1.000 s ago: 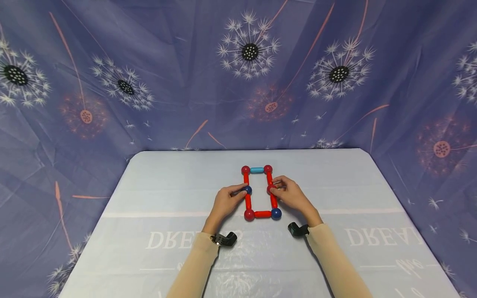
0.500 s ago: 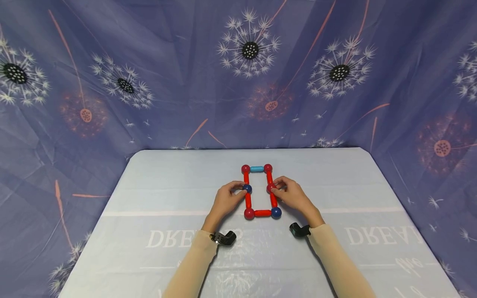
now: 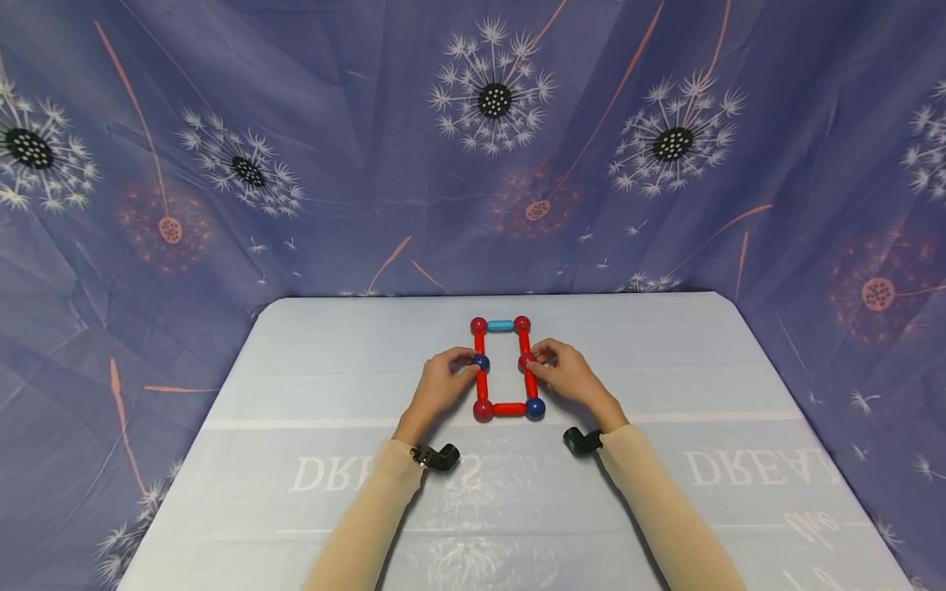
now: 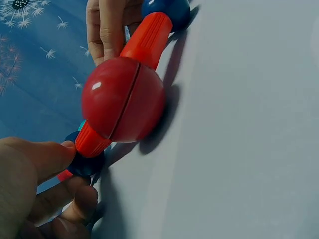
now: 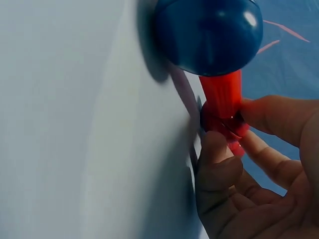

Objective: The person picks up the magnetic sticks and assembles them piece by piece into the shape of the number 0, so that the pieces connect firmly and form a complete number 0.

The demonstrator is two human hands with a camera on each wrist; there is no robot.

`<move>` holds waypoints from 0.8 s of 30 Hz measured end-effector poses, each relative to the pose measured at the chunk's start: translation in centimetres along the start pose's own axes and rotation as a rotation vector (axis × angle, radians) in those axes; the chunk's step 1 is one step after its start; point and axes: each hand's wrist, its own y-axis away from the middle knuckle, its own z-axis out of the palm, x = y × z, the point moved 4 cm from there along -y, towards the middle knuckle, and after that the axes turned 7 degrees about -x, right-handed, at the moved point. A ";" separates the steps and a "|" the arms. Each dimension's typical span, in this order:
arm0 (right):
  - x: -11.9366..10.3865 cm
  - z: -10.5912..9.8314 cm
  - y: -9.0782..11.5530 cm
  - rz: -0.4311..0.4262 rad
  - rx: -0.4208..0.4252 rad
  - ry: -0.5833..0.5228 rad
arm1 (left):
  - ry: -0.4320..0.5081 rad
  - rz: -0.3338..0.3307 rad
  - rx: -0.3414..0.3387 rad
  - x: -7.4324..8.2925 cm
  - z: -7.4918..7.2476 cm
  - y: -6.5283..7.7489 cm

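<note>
A rectangular frame of red rods, one light-blue rod (image 3: 500, 326) and red and blue balls lies flat on the table. At the middle of its left side, my left hand (image 3: 442, 382) pinches a blue ball (image 3: 481, 364) between thumb and fingers. Opposite it, my right hand (image 3: 567, 373) grips a red ball (image 3: 525, 363) on the right side. The near end has a red ball (image 4: 123, 99) at the left corner, a blue ball (image 5: 208, 35) at the right corner and a red rod (image 3: 508, 410) between them. Two red balls form the far corners.
A white cloth with printed lettering covers the table (image 3: 296, 394). Its far edge meets a purple dandelion-print curtain (image 3: 355, 164), which also hangs along both sides. Each wrist carries a black strapped camera, the left camera (image 3: 438, 457) and the right camera (image 3: 581, 442).
Over the last half second the whole frame has shifted away from the person and slightly left, both hands moving along with it. Before that it stayed nearly still.
</note>
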 end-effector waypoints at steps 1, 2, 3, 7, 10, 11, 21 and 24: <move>-0.1 0.0 -0.2 -0.001 0.006 0.005 | -0.007 0.002 0.002 0.0 -0.2 -0.2; -0.2 0.0 -0.5 0.000 0.012 0.013 | -0.013 0.000 0.004 0.0 -0.3 -0.3; -0.2 0.0 -0.7 -0.001 0.018 0.021 | -0.018 -0.003 0.005 -0.1 -0.5 -0.5; -0.6 0.1 -1.8 -0.008 0.032 0.046 | -0.010 -0.039 0.007 -0.5 -1.0 -1.2; -0.7 0.2 -2.6 -0.020 0.034 0.041 | 0.004 -0.062 0.008 -0.9 -1.3 -1.8; -0.7 0.2 -2.9 -0.020 0.036 0.033 | 0.005 -0.063 0.006 -1.1 -1.3 -2.0; -0.3 0.3 -4.8 0.057 0.025 -0.088 | 0.000 -0.105 0.008 -2.0 -1.6 -3.7; 0.1 0.4 -5.0 0.064 0.025 -0.112 | 0.006 -0.120 0.022 -2.1 -1.6 -3.6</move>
